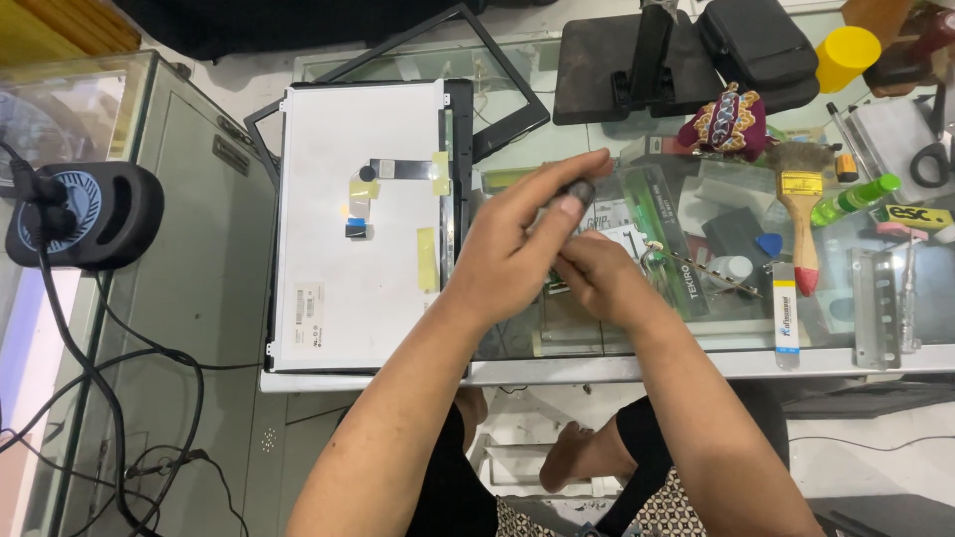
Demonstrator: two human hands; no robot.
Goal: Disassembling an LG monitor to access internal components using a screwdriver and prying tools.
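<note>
Both hands (552,249) grip small dark tool (580,189) — screwdriver prob. — beside LCD panel (348,219).

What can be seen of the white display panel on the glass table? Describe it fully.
The white display panel lies flat, back side up, on the glass table, left of both hands. A dark ribbon cable crosses its back, held by yellowish tape strips, and a small label sits near its lower left corner. A black frame borders its right edge. Neither hand clearly touches it.
</note>
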